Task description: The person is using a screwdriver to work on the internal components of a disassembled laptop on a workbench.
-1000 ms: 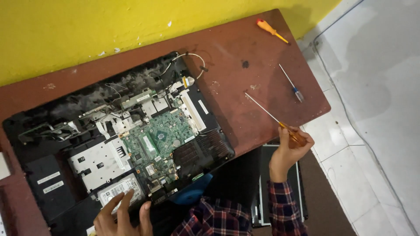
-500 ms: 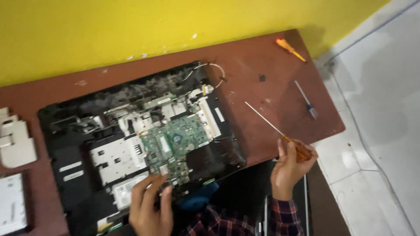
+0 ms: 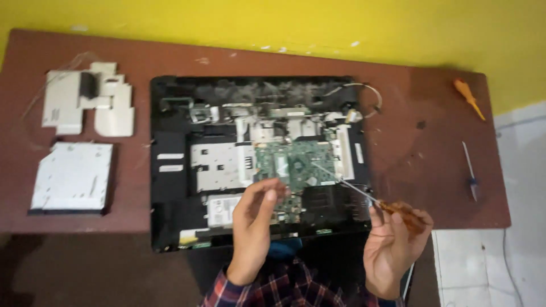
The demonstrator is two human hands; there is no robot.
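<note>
— Starting at the far left, what lies on the brown tabletop (image 3: pixel 136 227)?

— Grey metal cover plates (image 3: pixel 91 99), and just below them a flat optical drive (image 3: pixel 73 176). Next comes the opened laptop chassis (image 3: pixel 170 187), its green motherboard (image 3: pixel 296 165) exposed.

— And the hands?

— The left hand (image 3: pixel 256 219) hovers over the board's near edge, grip narrow, fingers curled on nothing I can see. The right hand (image 3: pixel 395 244) holds an amber-handled screwdriver (image 3: pixel 364 196), tip on the motherboard.

— Further right?

— An orange screwdriver (image 3: pixel 468 98) and a slim blue-handled one (image 3: pixel 470 170) lie apart.
</note>
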